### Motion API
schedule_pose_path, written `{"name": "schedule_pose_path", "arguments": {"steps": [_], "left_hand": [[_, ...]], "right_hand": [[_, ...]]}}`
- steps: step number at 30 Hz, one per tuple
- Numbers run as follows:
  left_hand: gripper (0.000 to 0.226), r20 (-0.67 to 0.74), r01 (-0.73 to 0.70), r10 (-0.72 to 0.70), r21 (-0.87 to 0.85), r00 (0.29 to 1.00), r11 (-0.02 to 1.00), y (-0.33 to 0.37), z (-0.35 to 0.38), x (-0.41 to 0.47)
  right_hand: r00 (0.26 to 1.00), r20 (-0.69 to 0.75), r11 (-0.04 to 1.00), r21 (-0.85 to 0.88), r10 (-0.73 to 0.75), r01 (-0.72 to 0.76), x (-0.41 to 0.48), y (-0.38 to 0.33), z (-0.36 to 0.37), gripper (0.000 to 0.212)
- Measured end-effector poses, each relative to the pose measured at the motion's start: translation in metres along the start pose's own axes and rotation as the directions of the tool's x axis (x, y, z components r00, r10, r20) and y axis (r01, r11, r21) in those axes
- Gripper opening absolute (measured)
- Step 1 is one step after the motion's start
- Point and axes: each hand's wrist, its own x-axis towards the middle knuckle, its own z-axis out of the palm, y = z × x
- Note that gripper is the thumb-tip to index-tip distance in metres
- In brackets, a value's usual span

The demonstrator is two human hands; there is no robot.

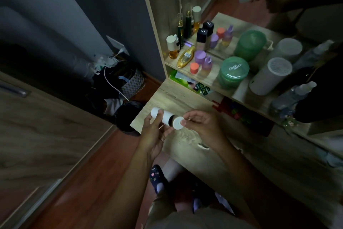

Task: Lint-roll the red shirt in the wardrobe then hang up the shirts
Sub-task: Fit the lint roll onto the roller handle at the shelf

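I hold a white cylindrical lint roller over the front corner of a light wooden dressing table. My left hand wraps its body from below. My right hand pinches the round white end cap, which sits slightly off the tube with a dark gap between them. No red shirt or wardrobe interior is in view.
A shelf holds several bottles, a green lidded jar and a white cylinder device, doubled in a mirror behind. A dark waste bin and a bag with clutter sit on the floor at left, beside a wooden door.
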Motion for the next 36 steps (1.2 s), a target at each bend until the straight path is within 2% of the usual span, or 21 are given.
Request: {"name": "schedule_pose_path", "arguments": {"steps": [6, 19, 29, 36], "left_hand": [[0.056, 0.019, -0.020, 0.020, 0.012, 1.000, 1.000, 0.000, 0.012, -0.007], [0.052, 0.038, -0.028, 0.027, 0.022, 0.999, 0.999, -0.002, 0.023, -0.010], [0.053, 0.042, -0.025, 0.025, 0.006, 0.999, 1.000, 0.001, 0.028, -0.009], [0.052, 0.061, -0.013, 0.012, 0.015, 0.998, 1.000, 0.006, 0.030, -0.008]], "right_hand": [[0.999, -0.031, 0.999, -0.025, -0.022, 0.021, -0.001, 0.000, 0.002, 0.020], [0.994, -0.095, 0.997, -0.054, -0.059, 0.054, -0.005, -0.002, -0.010, 0.020], [0.996, -0.054, 0.995, -0.082, -0.068, 0.063, 0.005, -0.003, -0.012, 0.016], [0.981, -0.141, 0.979, -0.173, -0.133, 0.108, 0.012, 0.009, -0.004, 0.019]]}}
